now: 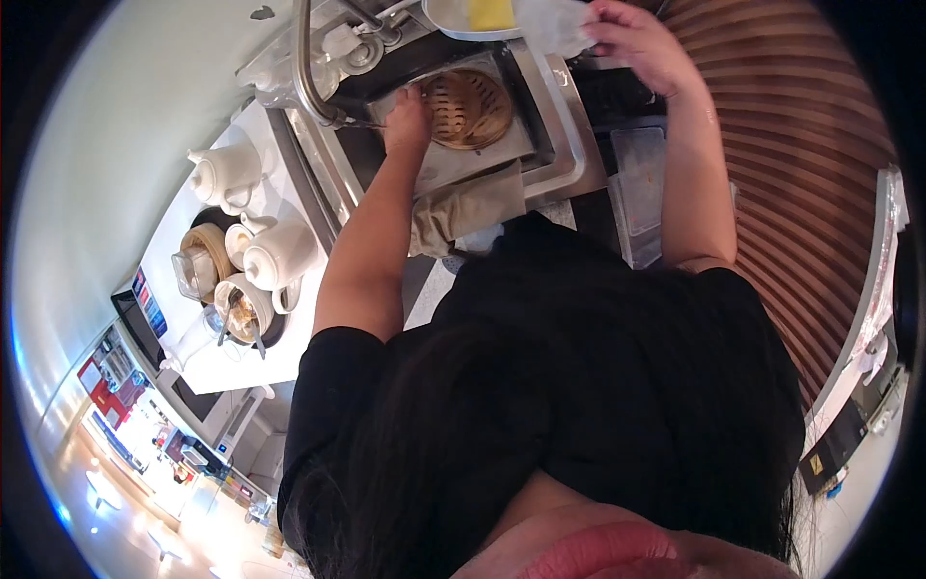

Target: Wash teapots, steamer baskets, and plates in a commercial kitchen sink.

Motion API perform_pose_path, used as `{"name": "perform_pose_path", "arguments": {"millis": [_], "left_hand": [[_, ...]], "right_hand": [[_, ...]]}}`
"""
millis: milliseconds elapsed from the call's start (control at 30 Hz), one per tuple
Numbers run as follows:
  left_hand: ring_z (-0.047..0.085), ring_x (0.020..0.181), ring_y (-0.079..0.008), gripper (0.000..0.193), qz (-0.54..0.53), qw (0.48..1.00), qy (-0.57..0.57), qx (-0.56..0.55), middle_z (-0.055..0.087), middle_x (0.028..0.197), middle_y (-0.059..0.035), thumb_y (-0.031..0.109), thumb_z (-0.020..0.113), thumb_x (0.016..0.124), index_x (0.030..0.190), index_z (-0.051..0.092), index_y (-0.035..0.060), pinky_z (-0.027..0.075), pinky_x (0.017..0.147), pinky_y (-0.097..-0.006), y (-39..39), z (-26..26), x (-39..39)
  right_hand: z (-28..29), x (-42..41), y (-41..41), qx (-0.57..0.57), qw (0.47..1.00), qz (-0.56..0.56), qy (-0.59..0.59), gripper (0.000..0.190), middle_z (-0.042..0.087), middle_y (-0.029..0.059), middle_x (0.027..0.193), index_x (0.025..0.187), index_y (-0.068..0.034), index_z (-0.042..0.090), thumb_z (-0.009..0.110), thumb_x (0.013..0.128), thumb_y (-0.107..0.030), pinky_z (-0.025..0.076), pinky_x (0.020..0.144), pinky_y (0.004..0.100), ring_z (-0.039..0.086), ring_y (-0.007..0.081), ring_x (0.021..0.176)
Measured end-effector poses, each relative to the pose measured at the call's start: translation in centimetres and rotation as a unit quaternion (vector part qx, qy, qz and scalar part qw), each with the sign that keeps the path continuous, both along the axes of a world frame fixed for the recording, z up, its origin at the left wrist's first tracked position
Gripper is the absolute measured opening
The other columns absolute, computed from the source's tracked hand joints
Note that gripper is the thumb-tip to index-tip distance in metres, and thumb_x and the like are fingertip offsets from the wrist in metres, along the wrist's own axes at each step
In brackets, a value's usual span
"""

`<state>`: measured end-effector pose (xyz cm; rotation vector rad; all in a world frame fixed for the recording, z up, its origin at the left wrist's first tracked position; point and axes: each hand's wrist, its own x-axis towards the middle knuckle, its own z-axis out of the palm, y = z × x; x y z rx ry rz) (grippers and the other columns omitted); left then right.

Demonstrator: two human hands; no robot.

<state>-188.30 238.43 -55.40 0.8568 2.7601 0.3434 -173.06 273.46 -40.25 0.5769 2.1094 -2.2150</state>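
Note:
My left hand (409, 123) grips the left rim of a round bamboo steamer basket (474, 108), whose slatted base shows. The basket rests on a pale flat tray (441, 170) inside a stainless-steel sink (579, 163). At the top edge of the view, my right hand (640, 43) pinches a thin, whitish translucent sheet (557, 29); whether it is paper or plastic I cannot tell. This sheet hangs beside a white tub (474, 35) with a yellow piece (492, 13) in it, partly cut off by the frame.
A curved metal faucet (304, 65) rises at the sink's left. A beige cloth (470, 206) drapes over its front edge. White teapots (278, 253), a bowl with leftovers and cutlery (244, 311), and another steamer (206, 250) stand on the left counter. Translucent plastic containers (636, 181) sit at right.

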Motion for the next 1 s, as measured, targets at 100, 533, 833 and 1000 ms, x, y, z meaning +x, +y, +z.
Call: {"name": "perform_pose_path", "arguments": {"millis": [100, 533, 833, 1000], "left_hand": [[0.067, 0.096, -0.0423, 0.041, -0.014, 1.0, -0.011, 0.002, 0.056, 0.123, -0.0193, 0.017, 0.058, 0.089, 0.128, 0.05, 0.0105, 0.055, 0.083, -0.0523, 0.3, -0.4, 0.4], [0.063, 0.104, -0.0425, 0.039, 0.198, 0.966, 0.078, 0.147, 0.065, 0.114, -0.0194, 0.021, 0.066, 0.085, 0.121, 0.059, 0.0078, 0.053, 0.088, -0.0496, -6.2, -0.6, -1.7], [0.065, 0.098, -0.0408, 0.039, 0.15, 0.98, 0.097, 0.088, 0.065, 0.112, -0.0185, 0.018, 0.067, 0.086, 0.124, 0.059, 0.0096, 0.053, 0.083, -0.0521, -10.1, 4.9, 0.3], [0.066, 0.08, -0.039, 0.039, 0.046, 0.978, 0.163, 0.121, 0.059, 0.096, -0.0147, 0.011, 0.065, 0.083, 0.121, 0.06, 0.0122, 0.056, 0.066, -0.0477, -11.2, 4.6, 1.6]], "right_hand": [[2.6, -0.8, 2.7, 0.114, 0.988, -0.077, -0.065, 0.006, 0.054, -0.0051, 0.073, 0.083, -0.007, 0.061, 0.063, 0.088, -0.01, 0.039, 0.058, 0.0219, 0.048, 0.0056, 0.064], [-13.7, -6.6, -17.6, 0.403, 0.831, 0.367, -0.114, 0.027, 0.073, 0.0192, 0.096, 0.102, -0.002, 0.073, 0.058, 0.087, -0.019, 0.056, 0.077, 0.0446, 0.071, 0.035, 0.087], [-27.0, -8.5, -22.3, 0.388, 0.842, 0.196, -0.321, 0.026, 0.069, 0.0179, 0.12, 0.11, -0.002, 0.073, 0.055, 0.095, -0.013, 0.058, 0.087, 0.041, 0.069, 0.0332, 0.105], [-27.0, -6.9, -21.6, 0.493, 0.771, 0.314, -0.252, 0.024, 0.071, 0.0189, 0.11, 0.105, -0.002, 0.074, 0.06, 0.089, -0.014, 0.058, 0.084, 0.043, 0.07, 0.0339, 0.102]]}}
